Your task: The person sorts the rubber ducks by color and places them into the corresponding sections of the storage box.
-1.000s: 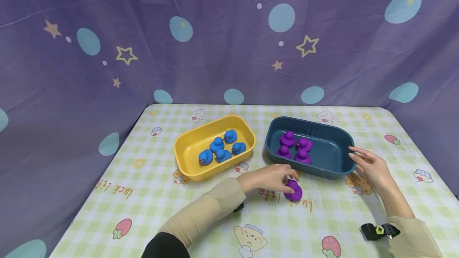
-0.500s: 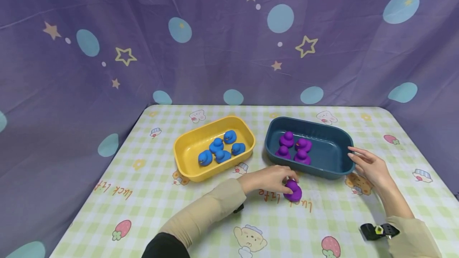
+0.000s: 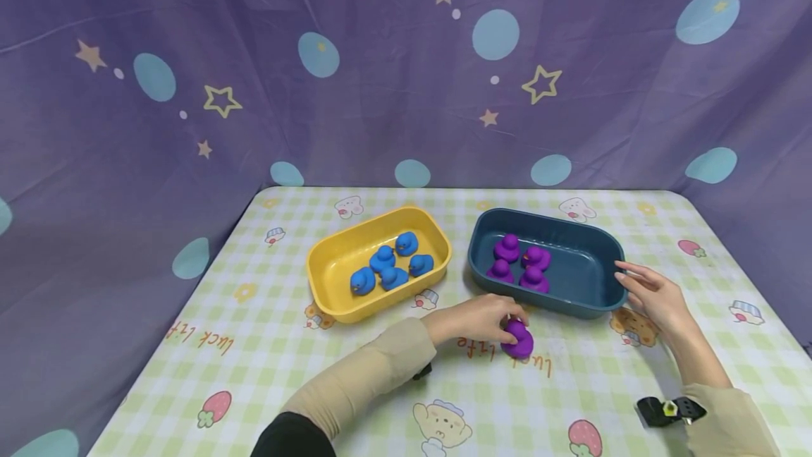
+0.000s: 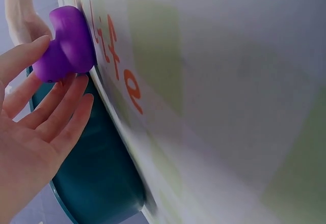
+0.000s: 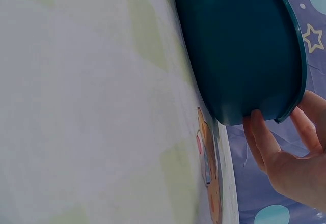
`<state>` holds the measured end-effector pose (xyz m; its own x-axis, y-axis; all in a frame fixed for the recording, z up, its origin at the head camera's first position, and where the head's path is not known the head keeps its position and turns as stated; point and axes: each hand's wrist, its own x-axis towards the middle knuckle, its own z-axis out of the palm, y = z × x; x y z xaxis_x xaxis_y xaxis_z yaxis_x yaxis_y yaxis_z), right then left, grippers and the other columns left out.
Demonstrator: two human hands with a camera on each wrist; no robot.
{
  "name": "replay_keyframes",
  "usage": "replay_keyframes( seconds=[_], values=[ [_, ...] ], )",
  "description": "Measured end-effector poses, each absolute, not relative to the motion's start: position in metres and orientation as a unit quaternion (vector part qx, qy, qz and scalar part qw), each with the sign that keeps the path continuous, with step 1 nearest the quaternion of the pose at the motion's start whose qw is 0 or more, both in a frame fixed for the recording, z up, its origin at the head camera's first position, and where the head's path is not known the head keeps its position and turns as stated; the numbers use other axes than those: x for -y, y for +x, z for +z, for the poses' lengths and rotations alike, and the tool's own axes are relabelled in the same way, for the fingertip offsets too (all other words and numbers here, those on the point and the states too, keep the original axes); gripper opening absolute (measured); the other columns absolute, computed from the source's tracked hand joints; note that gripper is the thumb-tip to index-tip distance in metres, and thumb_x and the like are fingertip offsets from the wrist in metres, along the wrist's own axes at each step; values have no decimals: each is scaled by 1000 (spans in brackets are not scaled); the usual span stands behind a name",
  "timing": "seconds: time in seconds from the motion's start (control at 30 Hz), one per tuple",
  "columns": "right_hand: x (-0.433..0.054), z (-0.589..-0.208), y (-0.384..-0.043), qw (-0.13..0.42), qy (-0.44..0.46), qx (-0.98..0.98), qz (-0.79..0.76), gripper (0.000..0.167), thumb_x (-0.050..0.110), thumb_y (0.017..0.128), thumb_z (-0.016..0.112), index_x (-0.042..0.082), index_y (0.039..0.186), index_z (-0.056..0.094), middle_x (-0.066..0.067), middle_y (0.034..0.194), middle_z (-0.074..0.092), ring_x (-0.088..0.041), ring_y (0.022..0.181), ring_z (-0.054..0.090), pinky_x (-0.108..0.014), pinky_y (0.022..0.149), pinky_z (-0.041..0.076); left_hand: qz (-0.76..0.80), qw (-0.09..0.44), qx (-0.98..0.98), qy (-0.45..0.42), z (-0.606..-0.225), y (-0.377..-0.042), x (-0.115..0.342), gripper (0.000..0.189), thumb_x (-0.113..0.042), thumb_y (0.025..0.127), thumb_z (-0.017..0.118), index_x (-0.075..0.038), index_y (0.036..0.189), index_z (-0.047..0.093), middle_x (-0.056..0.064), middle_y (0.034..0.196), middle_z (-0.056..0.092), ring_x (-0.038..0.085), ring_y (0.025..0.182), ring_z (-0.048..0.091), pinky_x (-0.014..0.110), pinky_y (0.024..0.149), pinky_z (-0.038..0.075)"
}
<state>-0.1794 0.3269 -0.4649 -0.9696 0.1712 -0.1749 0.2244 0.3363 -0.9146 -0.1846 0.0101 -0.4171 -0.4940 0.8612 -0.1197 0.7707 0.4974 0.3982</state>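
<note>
My left hand (image 3: 482, 318) pinches a purple rubber duck (image 3: 522, 348) that sits on the tablecloth in front of the dark teal basin (image 3: 590, 307). In the left wrist view the thumb lies on one side of the duck's head (image 4: 50, 65) and the fingers on the other. My right hand (image 3: 660, 305) is at the basin's right end, fingers fairly straight. Its fingertips (image 5: 256, 115) touch the outer wall near the rim in the right wrist view. Several purple ducks (image 3: 536, 279) stand in the left half of the basin.
A yellow basin (image 3: 330, 288) with several blue ducks (image 3: 383, 258) stands left of the teal one. Both are on a green checked tablecloth (image 3: 304, 386). A purple curtain (image 3: 406, 111) hangs behind the table. A black strap device (image 3: 669, 411) is on the right wrist.
</note>
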Motion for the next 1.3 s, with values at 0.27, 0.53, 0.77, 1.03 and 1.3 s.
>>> replay_keyframes(
  seconds=[0.27, 0.53, 0.77, 1.03, 1.3],
  values=[
    [-325, -462, -177, 28, 121, -813, -569, 57, 50, 80, 55, 24, 129, 46, -6, 121, 42, 11, 85, 48, -14, 69, 48, 155, 143, -851, 481, -417, -185, -9, 30, -25, 80, 66, -16, 108, 62, -6, 94, 57, 3, 78, 49, 8, 68, 36],
    [-314, -444, -169, 31, 120, -814, -568, 59, 50, 81, 53, 21, 132, 44, -8, 122, 43, 11, 86, 45, -12, 71, 46, 176, 142, -849, 478, -414, -185, -8, 30, -24, 80, 66, -15, 108, 61, -5, 95, 57, 0, 79, 53, 7, 69, 38],
    [-311, -439, -167, 37, 126, -815, -565, 58, 50, 83, 51, 22, 133, 42, -25, 136, 27, 10, 88, 44, -12, 72, 46, 188, 138, -846, 480, -406, -183, -6, 30, -23, 80, 66, -13, 108, 62, -4, 96, 57, 0, 83, 54, 5, 71, 38],
    [-311, -439, -167, 31, 121, -818, -561, 59, 49, 83, 51, 19, 133, 42, -26, 135, 28, 12, 84, 43, -11, 70, 47, 198, 128, -845, 480, -399, -181, -5, 29, -24, 81, 65, -15, 107, 62, -7, 94, 57, -1, 85, 52, 6, 74, 37],
    [-310, -440, -168, 32, 138, -813, -565, 60, 52, 80, 53, 22, 131, 44, -23, 135, 30, 9, 88, 45, -12, 72, 46, 197, 119, -844, 485, -391, -180, -6, 28, -26, 81, 64, -17, 108, 61, -8, 100, 57, -2, 89, 49, 7, 79, 36]
  ],
)
